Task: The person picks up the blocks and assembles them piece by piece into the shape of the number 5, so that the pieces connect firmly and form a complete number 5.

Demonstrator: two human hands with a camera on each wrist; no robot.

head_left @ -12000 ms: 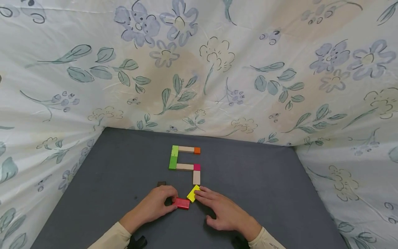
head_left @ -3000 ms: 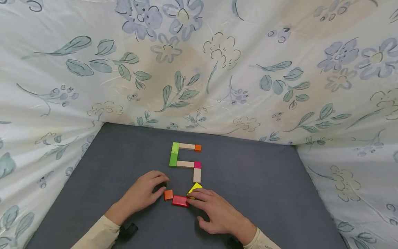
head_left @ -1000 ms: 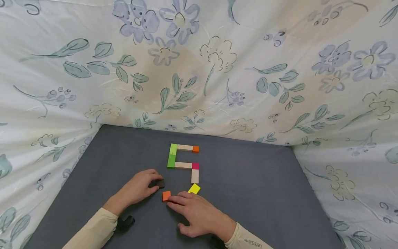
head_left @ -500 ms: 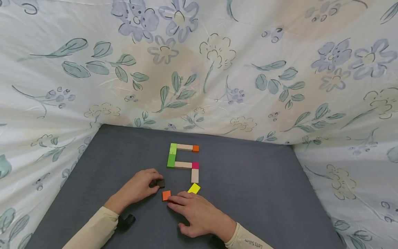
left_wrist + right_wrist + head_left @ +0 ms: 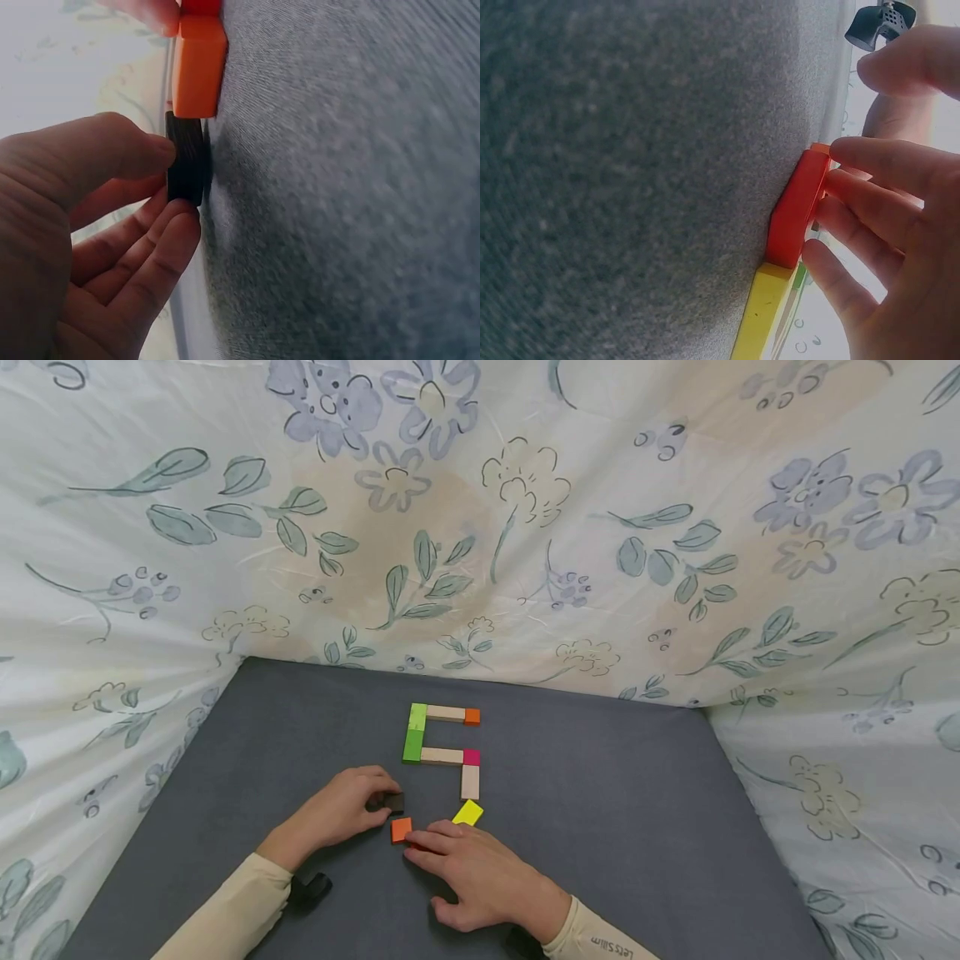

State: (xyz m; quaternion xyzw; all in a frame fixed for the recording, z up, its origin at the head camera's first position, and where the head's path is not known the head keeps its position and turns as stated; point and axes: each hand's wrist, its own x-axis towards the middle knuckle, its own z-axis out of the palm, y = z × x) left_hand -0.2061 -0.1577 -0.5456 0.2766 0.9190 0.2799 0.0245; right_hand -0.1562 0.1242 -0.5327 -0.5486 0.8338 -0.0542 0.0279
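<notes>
My left hand [image 5: 337, 810] pinches a small dark block [image 5: 395, 803] between thumb and fingers on the grey cloth. Just in front of it lies an orange block [image 5: 401, 832]. The right hand [image 5: 491, 878] lies over a red block [image 5: 799, 210], its extended fingertips touching the block's upper side. The hand hides most of the red block in the head view. At the red block's other end sits a yellow block [image 5: 469, 812], set at a slant. In the left wrist view the dark block [image 5: 186, 157] stands close to the orange one; contact is unclear.
Beyond the hands, wooden blocks form an angular line: light green [image 5: 417, 716], green [image 5: 412, 746], plain wood [image 5: 446, 713], orange [image 5: 472, 717], magenta [image 5: 471, 757] and an upright plain one [image 5: 470, 782]. A floral cloth [image 5: 525, 527] walls in the table.
An orange block has come to lie beside the red one. The left hand has gone from the red block to the dark block, nudging it right. The right hand has shifted left from the yellow block.
</notes>
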